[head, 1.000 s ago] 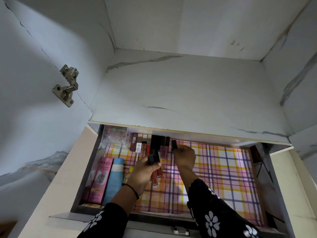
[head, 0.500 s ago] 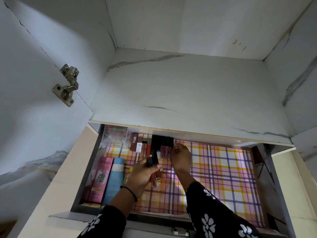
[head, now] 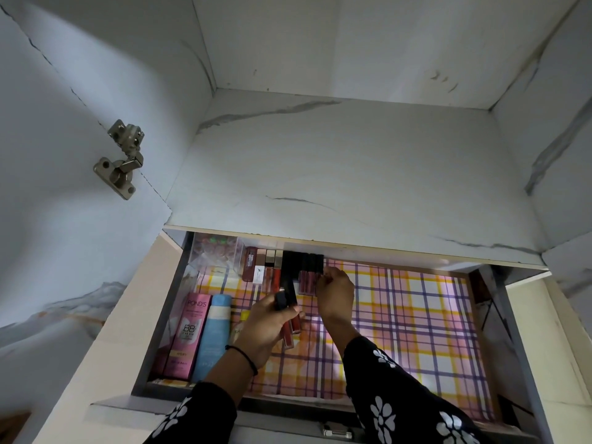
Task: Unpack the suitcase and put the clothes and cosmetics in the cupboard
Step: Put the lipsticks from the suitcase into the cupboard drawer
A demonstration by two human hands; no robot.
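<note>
An open cupboard drawer [head: 490, 341] lined with pink, yellow and purple checked paper lies below me. A row of lip gloss tubes [head: 290, 269] with dark caps stands along its back edge. My left hand [head: 267, 326] is shut on several red lip gloss tubes [head: 290, 325] with black caps, held over the liner. My right hand [head: 334, 293] rests at the right end of the row, fingertips pinched on the last dark-capped tube [head: 319, 267]. A pink Pond's BB cream box [head: 187, 334] and a blue tube [head: 213, 334] lie at the drawer's left.
A marble-patterned shelf [head: 336, 187] overhangs the drawer's back. A clear plastic box [head: 217, 254] sits in the back-left corner. A metal door hinge [head: 120, 160] juts from the left wall. The liner's right half [head: 416, 331] is bare.
My right hand carried a dark-capped tube left and back to the row's right end. My left hand stayed nearly still with its tubes.
</note>
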